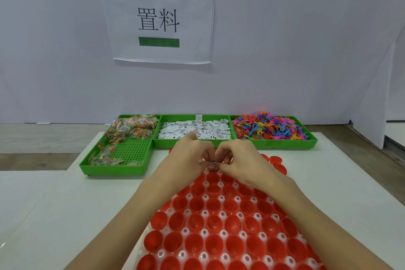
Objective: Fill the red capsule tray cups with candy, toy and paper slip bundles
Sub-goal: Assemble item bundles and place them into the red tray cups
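Left hand [188, 155] and right hand [238, 158] pinching tiny bundle [211, 162] above red capsule tray [219, 226]. Light, crinkly, slippery probably (fingertip pinch safest).

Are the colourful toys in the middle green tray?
No, the middle green tray holds white paper slips; the toys fill the tray on the right.

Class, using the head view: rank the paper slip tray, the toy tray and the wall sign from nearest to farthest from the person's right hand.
1. Paper slip tray, just beyond the right hand.
2. Toy tray, farther off to the right.
3. Wall sign, high on the back wall, farthest.
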Tool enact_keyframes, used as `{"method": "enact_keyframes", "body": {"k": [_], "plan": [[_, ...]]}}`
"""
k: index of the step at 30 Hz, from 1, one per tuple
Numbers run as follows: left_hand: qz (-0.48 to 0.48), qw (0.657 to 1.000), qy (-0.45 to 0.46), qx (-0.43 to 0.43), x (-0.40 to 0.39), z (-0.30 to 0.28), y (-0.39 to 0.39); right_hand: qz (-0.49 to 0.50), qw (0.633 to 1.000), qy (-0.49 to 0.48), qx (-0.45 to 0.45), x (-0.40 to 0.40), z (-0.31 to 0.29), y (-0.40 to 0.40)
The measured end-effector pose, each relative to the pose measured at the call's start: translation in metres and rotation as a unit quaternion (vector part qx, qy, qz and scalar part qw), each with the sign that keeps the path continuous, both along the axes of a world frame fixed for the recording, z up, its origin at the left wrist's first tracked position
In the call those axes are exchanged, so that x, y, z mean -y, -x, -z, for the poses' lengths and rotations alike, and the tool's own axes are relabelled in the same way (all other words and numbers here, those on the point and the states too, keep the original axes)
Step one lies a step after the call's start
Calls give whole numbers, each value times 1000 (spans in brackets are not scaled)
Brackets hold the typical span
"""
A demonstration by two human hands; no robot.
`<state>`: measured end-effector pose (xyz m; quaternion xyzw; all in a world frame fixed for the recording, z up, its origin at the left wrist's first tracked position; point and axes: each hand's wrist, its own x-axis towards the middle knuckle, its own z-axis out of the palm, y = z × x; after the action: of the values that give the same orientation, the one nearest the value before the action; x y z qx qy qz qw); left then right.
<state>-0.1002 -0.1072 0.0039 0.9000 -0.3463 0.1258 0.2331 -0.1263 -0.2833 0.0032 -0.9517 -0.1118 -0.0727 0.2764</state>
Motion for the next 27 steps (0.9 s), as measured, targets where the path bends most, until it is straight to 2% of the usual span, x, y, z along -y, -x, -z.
{"method": "enact_keyframes", "body": {"k": [8,13,16,21,27], "plan": [[-7,999,20,48,-7,-8,1,1,998,58,23,-5,0,3],[-1,989,-141,55,-8,-5,1,2,996,77,39,-5,0,3],[2,982,-176,66,-8,-3,-1,-18,996,81,25,0,-5,2],[0,981,-185,65,-9,1,-4,-48,997,55,23,1,-5,1],[-5,985,-162,57,-12,1,-5,-22,998,51,30,-4,-1,1]]}}
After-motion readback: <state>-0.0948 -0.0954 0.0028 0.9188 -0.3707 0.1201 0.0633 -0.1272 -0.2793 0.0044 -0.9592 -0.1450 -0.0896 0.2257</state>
